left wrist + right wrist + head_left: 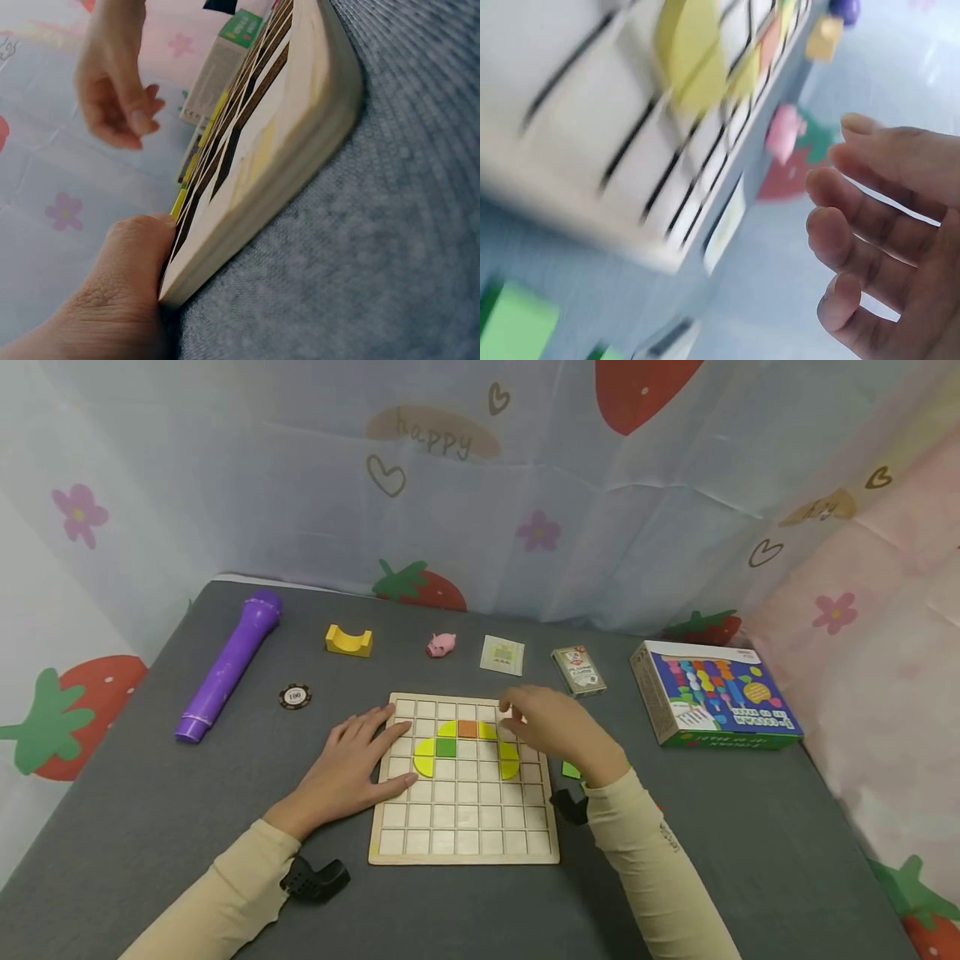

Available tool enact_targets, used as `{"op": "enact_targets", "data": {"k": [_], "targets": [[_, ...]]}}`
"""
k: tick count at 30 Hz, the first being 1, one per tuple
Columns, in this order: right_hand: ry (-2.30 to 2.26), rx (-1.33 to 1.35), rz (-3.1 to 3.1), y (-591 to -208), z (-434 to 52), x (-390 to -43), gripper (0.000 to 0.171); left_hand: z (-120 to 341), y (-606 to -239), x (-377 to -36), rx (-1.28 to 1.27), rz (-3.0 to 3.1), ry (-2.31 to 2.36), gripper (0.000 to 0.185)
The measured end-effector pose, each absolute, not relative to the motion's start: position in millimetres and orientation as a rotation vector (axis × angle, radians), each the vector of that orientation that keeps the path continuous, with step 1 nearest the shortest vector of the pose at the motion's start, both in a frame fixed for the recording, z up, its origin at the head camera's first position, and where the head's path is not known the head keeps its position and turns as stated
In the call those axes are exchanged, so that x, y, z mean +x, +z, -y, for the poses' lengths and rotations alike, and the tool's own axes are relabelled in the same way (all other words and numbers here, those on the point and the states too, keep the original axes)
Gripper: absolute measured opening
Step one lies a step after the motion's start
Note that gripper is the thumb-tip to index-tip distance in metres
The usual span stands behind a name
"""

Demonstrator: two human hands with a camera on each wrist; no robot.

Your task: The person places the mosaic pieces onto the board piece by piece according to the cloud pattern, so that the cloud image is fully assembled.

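A wooden grid board [467,842] lies in front of me. Its upper cells carry several yellow rounded pieces [424,757], a green square [446,747] and an orange square [467,728]. My left hand [358,762] rests along the board's left edge with its fingers spread; in the left wrist view its thumb [135,247] lies at the board's rim. Over the upper right corner hovers my right hand [551,727], its fingers loosely bent. Nothing shows between those fingers in the right wrist view, where a yellow piece [690,56] sits on the board beyond.
Green blocks [517,322] lie right of the board, partly hidden by my right arm. Behind it are a card [502,656], a pink pig [441,645], a card box [578,671] and a yellow block [348,641]. A purple microphone [228,668], poker chip [295,697] and game box [716,693] flank these.
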State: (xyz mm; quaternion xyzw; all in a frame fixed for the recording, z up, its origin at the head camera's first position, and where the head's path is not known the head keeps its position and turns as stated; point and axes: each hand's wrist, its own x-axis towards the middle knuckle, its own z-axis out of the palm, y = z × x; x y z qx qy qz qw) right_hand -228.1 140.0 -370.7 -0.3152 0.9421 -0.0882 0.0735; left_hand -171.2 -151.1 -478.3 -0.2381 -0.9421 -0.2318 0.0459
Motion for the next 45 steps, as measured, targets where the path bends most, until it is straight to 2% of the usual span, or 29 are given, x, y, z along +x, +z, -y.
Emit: {"op": "enact_targets", "data": {"k": [8, 18, 32, 45], "targets": [[-0.326, -0.721, -2.838, -370, -196, -234, 0.024, 151, -478, -171, -0.721, 2.882, -0.721, 0.074], [-0.261, -0.561, -2.798, -393, -237, -243, 0.035, 153, -480, -171, -0.713, 2.878, -0.720, 0.074], [-0.316, -0.678, -2.799, -402, -236, -249, 0.028, 154, -479, -169, -0.721, 2.853, -0.721, 0.074], [-0.320, -0.741, -2.785, -384, -196, -234, 0.031, 153, -479, -170, -0.721, 2.855, -0.725, 0.073]]}}
